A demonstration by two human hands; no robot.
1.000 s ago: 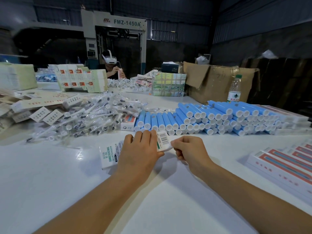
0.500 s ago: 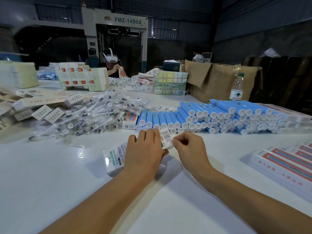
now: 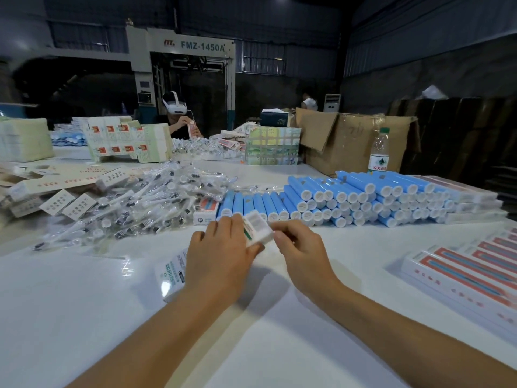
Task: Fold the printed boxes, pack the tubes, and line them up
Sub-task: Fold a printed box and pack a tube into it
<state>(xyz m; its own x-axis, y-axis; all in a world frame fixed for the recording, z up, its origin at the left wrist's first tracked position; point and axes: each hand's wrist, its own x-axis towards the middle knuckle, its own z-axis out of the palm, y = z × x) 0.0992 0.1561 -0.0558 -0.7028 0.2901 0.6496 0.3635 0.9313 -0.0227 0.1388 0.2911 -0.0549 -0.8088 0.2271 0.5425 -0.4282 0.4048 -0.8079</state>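
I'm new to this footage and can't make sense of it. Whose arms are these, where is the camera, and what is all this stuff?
A camera worn on a person's head looks down at their own bare arms; there is no robot. The left hand grips a printed box while the right hand pinches its end flap. On the white table lie a stack of blue tubes, a pile of bagged toothbrushes and flat boxes at right. Another worker sits opposite.

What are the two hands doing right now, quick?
Left hand: curled over the printed box, holding it on the table.
Right hand: fingertips pinching the box's end flap.
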